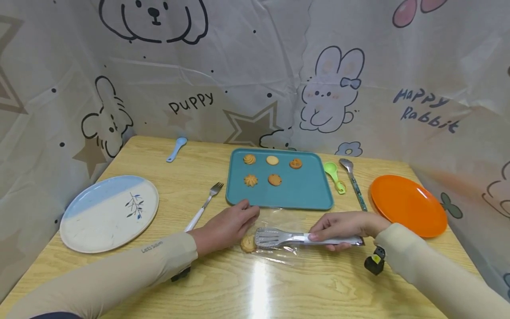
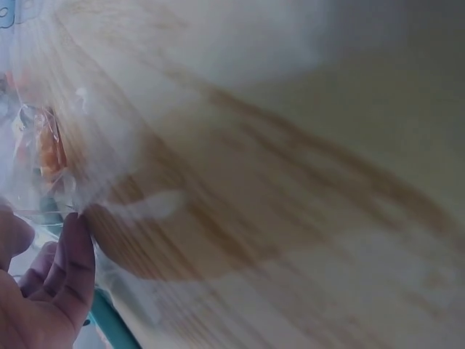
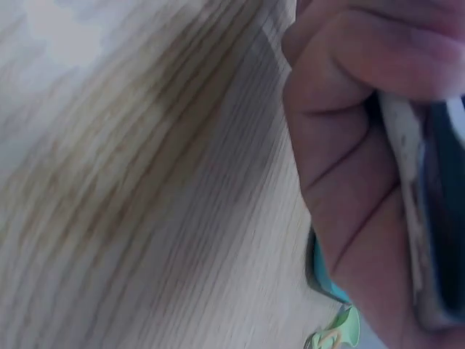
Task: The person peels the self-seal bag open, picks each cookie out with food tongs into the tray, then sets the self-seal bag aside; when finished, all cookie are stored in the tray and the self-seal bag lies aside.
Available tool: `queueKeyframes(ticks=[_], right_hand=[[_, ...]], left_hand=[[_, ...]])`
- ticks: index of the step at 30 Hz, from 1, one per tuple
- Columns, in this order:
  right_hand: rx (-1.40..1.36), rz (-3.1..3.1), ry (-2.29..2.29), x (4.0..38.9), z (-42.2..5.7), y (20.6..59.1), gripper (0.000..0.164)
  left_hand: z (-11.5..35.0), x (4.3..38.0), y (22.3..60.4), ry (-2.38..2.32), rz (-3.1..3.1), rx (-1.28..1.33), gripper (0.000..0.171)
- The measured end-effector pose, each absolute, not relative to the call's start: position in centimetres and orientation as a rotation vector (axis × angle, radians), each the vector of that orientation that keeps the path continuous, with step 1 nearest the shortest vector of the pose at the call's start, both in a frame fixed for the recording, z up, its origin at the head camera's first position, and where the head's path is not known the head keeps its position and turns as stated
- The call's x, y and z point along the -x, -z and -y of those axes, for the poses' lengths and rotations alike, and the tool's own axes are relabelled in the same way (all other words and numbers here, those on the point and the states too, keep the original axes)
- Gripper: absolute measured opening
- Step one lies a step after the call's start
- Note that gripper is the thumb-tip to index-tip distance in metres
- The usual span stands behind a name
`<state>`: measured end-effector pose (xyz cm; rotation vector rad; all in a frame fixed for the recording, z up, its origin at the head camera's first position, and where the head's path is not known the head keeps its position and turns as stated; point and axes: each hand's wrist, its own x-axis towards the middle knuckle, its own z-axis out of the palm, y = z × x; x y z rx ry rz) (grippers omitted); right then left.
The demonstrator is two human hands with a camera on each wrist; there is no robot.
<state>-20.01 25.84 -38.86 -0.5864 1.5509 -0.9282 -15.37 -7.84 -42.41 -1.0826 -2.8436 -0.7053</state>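
My right hand [image 1: 350, 225] grips metal tongs [image 1: 291, 238] by their white handles. The slotted tong heads lie over or inside a clear plastic bag [image 1: 279, 217], pointing left. At their tips is a round golden cookie [image 1: 249, 244], near the bag's left end. My left hand [image 1: 231, 225] pinches the bag's edge just above that cookie. In the left wrist view the left fingers [image 2: 73, 269] meet the clear film. The right wrist view shows fingers [image 3: 341, 138] curled round the tongs' handle [image 3: 407, 182]. Whether the tongs touch the cookie directly is hard to tell.
Behind the bag stands a teal tray [image 1: 295, 199] with several cookies. A white-and-blue plate [image 1: 99, 217] and a fork [image 1: 207, 201] are left; a blue spoon [image 1: 176, 149] is farther back. At right are a green spoon [image 1: 331, 170], metal spoon [image 1: 353, 184] and orange plate [image 1: 406, 204].
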Motion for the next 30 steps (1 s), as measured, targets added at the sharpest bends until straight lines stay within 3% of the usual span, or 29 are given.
queueKeyframes(ticks=[30], right_hand=[[0.689, -1.601, 0.997, 19.7, -25.2, 40.1, 0.033]], left_hand=[[7.8, 15.5, 42.5, 0.705, 2.833, 1.097, 0.013]])
